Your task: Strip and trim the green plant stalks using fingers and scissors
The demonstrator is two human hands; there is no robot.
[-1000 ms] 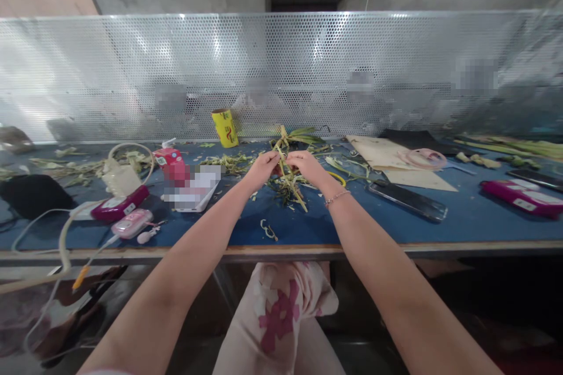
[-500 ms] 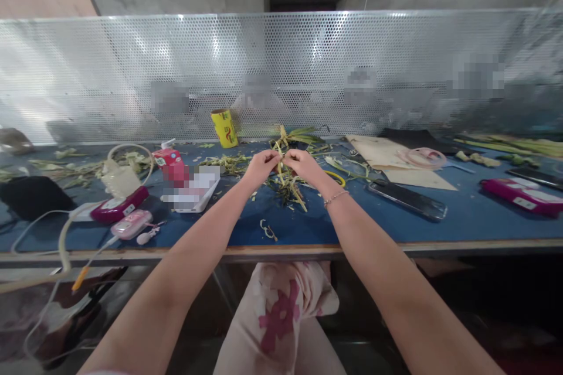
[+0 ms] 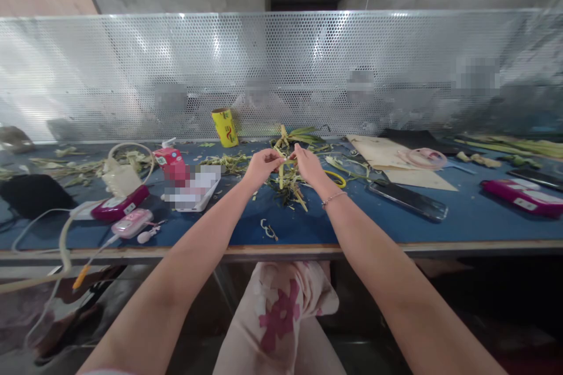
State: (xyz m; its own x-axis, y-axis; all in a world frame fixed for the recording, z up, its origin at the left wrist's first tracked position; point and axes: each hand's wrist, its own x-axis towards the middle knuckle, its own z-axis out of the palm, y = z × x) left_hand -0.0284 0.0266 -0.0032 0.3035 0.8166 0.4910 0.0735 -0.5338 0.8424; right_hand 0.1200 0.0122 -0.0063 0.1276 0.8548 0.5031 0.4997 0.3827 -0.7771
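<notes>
Close together over the middle of the blue table, both hands work on pale yellow-green plant strips (image 3: 281, 176). My left hand (image 3: 263, 166) is closed, its thumb and fingertips pinching the strips from the left. From the right, my right hand (image 3: 307, 164) pinches them as well, with its fingers bent and partly hidden behind the thumb side. One strip hangs down between the hands. Beneath them lies a heap of dry plant scraps (image 3: 290, 194). Just behind sits a bundle of stalks and green leaves (image 3: 303, 133).
A yellow cardboard tube (image 3: 225, 129) stands at the back. To the left are a red box (image 3: 171, 163), a white device (image 3: 204, 190) and a purple device (image 3: 118, 205) with cables. A dark phone (image 3: 409, 199), cardboard (image 3: 373, 149) and another purple device (image 3: 521, 196) lie right.
My right hand has turned more upright, its fingers lifting slightly. The strip now hangs below the fingertips at a different angle, and my left hand stays nearly in place.
</notes>
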